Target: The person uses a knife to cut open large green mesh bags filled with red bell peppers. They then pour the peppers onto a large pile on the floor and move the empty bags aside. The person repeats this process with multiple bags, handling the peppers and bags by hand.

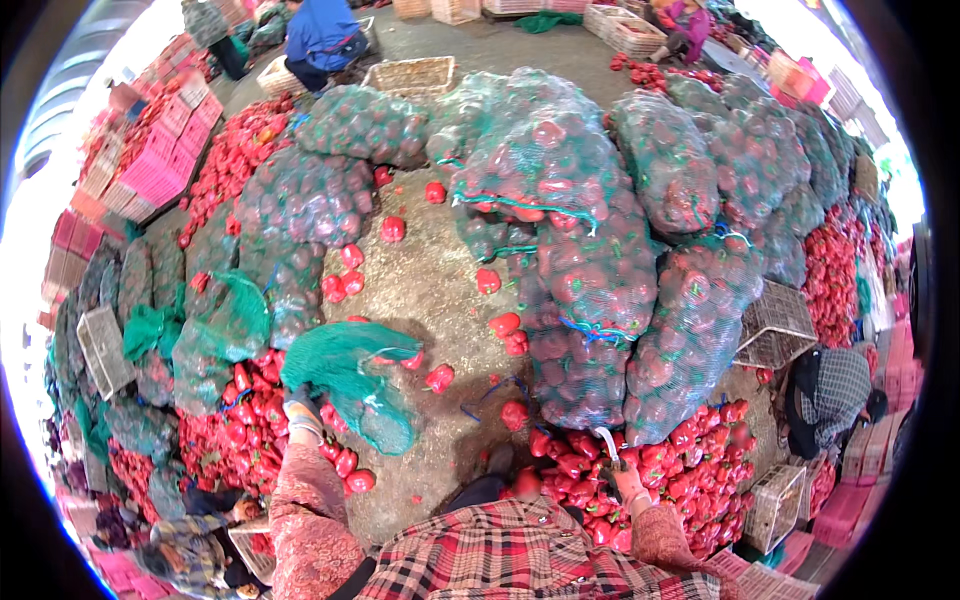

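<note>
My left hand [303, 411], in a partly dark glove, is closed on a green mesh bag [341, 367] that spreads over the floor and some red bell peppers [247, 427]. At the lower right, my right hand [626, 484], also gloved, grips a tool with a curved pale metal blade [609, 444], perhaps a hook or sickle. The blade's tip is close to the bottom of a full mesh sack of peppers [581, 375]. Beneath my right hand lies a heap of loose red peppers [682, 480]. A blue cord [495, 390] lies on the floor between my hands.
Filled mesh sacks [307, 195] stand and lie in rows on both sides. Scattered peppers [440, 378] dot the concrete floor. Plastic crates [776, 322] stand at the right and pink ones [161, 169] at the far left. A person in blue [322, 37] crouches ahead; another person [829, 397] bends at the right.
</note>
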The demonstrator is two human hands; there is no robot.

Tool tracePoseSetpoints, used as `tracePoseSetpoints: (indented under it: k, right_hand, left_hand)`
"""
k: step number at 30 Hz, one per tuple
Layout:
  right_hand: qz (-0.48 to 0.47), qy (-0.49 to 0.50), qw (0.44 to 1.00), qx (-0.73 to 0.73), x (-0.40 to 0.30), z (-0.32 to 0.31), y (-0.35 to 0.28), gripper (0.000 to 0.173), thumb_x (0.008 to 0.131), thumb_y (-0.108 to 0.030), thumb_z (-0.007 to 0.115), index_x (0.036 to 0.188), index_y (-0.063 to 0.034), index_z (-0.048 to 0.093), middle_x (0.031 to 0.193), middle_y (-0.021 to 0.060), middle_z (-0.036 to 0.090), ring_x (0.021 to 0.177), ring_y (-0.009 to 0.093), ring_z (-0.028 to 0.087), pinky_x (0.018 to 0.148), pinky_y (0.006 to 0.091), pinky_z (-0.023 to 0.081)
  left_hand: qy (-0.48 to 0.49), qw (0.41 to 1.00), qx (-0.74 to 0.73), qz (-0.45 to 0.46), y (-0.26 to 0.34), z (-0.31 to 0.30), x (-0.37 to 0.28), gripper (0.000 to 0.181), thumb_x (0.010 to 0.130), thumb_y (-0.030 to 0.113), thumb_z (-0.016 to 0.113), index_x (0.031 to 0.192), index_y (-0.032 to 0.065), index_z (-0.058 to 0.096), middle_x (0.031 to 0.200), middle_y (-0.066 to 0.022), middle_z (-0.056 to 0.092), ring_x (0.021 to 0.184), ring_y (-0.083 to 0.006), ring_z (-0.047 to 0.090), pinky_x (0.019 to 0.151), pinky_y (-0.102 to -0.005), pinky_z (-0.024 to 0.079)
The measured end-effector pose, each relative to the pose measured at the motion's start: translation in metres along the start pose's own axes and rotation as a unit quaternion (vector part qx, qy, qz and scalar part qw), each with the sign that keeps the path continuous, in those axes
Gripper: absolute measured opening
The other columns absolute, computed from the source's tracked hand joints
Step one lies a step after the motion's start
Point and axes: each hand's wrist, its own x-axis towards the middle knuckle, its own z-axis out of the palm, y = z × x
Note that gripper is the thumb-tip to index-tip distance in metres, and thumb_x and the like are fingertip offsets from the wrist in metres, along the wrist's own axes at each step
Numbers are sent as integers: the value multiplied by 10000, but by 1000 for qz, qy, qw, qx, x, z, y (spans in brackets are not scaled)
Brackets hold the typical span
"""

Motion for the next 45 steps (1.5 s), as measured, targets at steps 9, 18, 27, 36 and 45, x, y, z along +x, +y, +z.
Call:
tracePoseSetpoints:
  k: [9,18,27,36,45]
  right_hand:
    - [-26,85,996,-24,-18,-49,10,255,764,-123,700,973,-52,572,717,34,591,477,149,544,418,287,459]
    - [74,204,970,-107,-6,-25,53,183,688,-225,677,727,-48,649,601,74,612,538,184,601,502,342,484]
    - [65,247,931,-259,23,23,-75,272,696,-254,670,867,-48,622,680,122,626,608,207,632,577,367,500]
    - [-102,194,970,-109,93,71,-220,314,764,-294,648,953,-49,597,823,130,646,763,238,614,699,358,487]
    - [-110,139,981,-75,87,151,-271,335,751,-248,683,1008,-52,594,759,102,623,678,174,578,645,337,473]
  left_hand:
    - [-93,982,18,162,112,161,41,746,793,138,654,1374,-50,226,1261,-172,448,1146,-266,468,921,-424,434]
    - [-190,827,513,127,-2,151,155,392,785,258,689,1087,35,577,926,-82,602,822,-191,537,744,-357,461]
    - [-456,780,429,-2,-90,274,115,390,819,157,658,1184,93,538,879,-21,612,656,-108,543,545,-255,454]
    - [-254,796,546,-62,-3,220,206,68,837,156,571,902,141,557,707,-19,520,595,-147,475,493,-294,390]
    - [-649,126,738,136,-42,222,198,160,794,217,556,889,110,629,871,-159,613,872,-301,589,716,-407,477]
